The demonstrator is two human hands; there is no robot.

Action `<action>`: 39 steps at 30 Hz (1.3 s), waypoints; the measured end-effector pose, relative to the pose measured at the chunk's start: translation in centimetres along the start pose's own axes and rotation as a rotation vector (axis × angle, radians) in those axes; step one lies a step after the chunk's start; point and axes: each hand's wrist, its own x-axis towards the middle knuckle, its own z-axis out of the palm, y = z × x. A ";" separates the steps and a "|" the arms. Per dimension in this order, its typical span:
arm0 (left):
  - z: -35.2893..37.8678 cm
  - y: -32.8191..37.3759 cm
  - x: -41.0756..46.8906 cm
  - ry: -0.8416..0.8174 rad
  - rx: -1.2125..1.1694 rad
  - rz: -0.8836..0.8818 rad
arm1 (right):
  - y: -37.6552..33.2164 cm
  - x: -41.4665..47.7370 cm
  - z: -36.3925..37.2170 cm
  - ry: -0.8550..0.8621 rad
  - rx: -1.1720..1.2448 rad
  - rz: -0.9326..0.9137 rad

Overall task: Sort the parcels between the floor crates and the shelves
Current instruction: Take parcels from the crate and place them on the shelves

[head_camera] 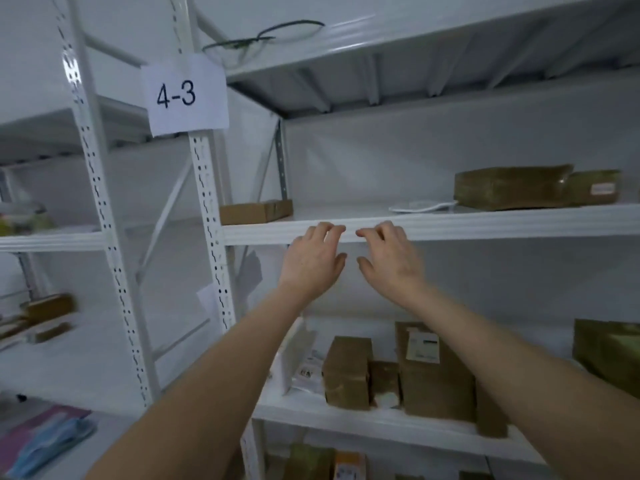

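Note:
My left hand (313,259) and my right hand (389,259) are raised side by side in front of the white shelf edge (485,225), fingers spread and curled, holding nothing. On that shelf lie a small brown box (256,211) at the left, a flat white parcel (422,205) and a large brown parcel (512,187) at the right. The shelf below holds several brown cardboard boxes (348,372), a tall one with a label (433,372), and white packets (298,358).
A paper sign reading 4-3 (185,95) hangs on the white perforated upright (211,216). Black cable (266,38) lies on the top shelf. The neighbouring rack at left holds brown parcels (48,317). Blue and pink packets (45,441) lie low at left.

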 end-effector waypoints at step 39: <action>2.4 -12.5 13.5 -0.298 -0.908 -0.542 | -0.7 18.2 2.0 -0.273 0.539 0.532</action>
